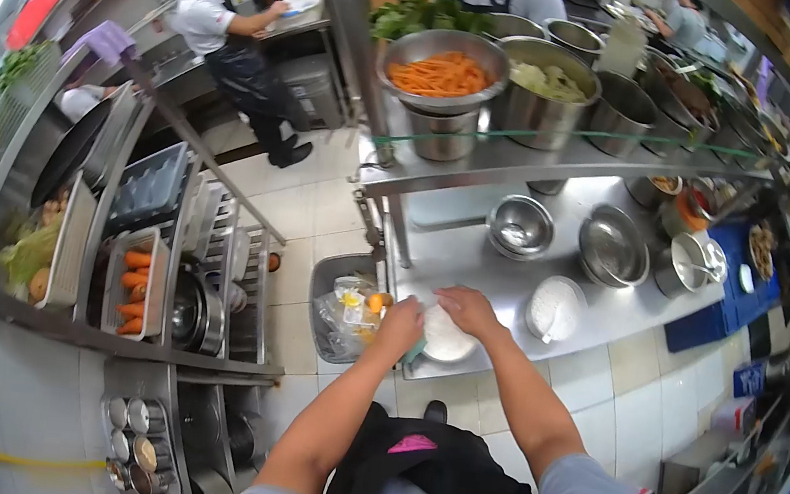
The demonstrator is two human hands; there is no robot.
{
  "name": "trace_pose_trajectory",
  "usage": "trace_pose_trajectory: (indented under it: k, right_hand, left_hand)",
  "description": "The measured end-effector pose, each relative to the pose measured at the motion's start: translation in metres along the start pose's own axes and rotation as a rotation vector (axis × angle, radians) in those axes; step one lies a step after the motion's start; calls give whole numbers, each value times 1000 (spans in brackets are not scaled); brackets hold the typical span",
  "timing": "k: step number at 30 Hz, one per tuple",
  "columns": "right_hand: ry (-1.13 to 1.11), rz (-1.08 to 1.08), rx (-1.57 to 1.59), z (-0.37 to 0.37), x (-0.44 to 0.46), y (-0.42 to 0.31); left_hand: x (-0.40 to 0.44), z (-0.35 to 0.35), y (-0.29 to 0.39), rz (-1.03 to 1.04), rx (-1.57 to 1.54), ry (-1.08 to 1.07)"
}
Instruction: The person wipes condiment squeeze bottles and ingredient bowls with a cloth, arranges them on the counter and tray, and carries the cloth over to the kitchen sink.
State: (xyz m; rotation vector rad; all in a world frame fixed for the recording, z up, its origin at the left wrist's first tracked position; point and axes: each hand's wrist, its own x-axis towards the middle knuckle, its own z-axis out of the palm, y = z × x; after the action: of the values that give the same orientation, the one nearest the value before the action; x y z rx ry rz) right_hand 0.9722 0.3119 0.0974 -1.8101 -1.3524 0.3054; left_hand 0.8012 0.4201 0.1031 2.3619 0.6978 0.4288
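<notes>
A bowl of white powder [448, 342] lies below bent fingers, the left hand [403, 323] at its 10 o'clock, the right hand [468, 311] at 12; whether either grips cannot be told.

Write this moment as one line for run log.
left hand: at bowl | right hand: at bowl | bowl: white contents | surface: steel counter

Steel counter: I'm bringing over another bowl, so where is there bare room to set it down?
The counter is bare between the small steel bowl and the right hand, and in a front strip right of the white tub. It is crowded at the right end, around the pot, and on the upper shelf.
</notes>
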Motion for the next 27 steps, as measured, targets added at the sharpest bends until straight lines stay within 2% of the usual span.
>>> trace_pose_trajectory:
  k: [1, 3, 5, 6, 7, 8, 9, 11, 13, 15, 16, 17, 19, 20, 24, 26, 27]
  right_hand:
    - [-111, -61, 12, -2, 6, 0]
    - [-161, -92, -14, 0, 11, 10]
    - [-95, 63, 67, -2, 7, 10]
    - [-94, 53, 70, -3, 4, 6]
    - [5, 114, 46, -5, 1, 2]
    - [103, 178, 22, -6, -4, -1]
    - [104, 175, 25, -7, -8, -5]
    - [207, 259, 33, -6, -13, -12]
    - [130, 191, 6, -6, -10, -4]
    - [47, 126, -24, -11, -6, -6]
    - [-83, 53, -22, -17, 0, -7]
    - [-209, -21, -20, -21, 5, -9]
    - [-246, -58, 21, -13, 10, -4]
    - [-280, -90, 64, -10, 12, -2]
    - [-242, 53, 105, -6, 4, 2]
    - [-58, 201, 93, -2, -4, 2]
    - [-58, 202, 93, 1, -9, 2]
  left_hand:
    - [9, 3, -11, 42, -19, -32]
    - [16, -2, -8, 8, 3, -28]
    - [10, -5, -2, -73, -25, 15]
    - [5, -5, 2, -135, -65, 36]
    - [-3, -3, 8, -133, -60, 43]
    - [-15, 0, 13, -211, -65, 92]
    - [-25, 2, 18, -289, -70, 141]
    - [-37, 5, 24, -294, -72, 129]
    - [-36, 2, 22, -305, -76, 122]
    - [-25, 4, 8, -156, -73, 91]
    - [-18, 5, 0, -39, -83, 132]
    - [-11, 1, 0, -43, -84, 139]
    - [1, -7, 4, 6, -124, 4]
    - [1, -7, 5, 5, -124, 10]
    - [-8, -2, 6, -58, -145, 73]
    - [-20, 3, 6, -55, -141, 126]
    - [-26, 4, 8, -84, -144, 173]
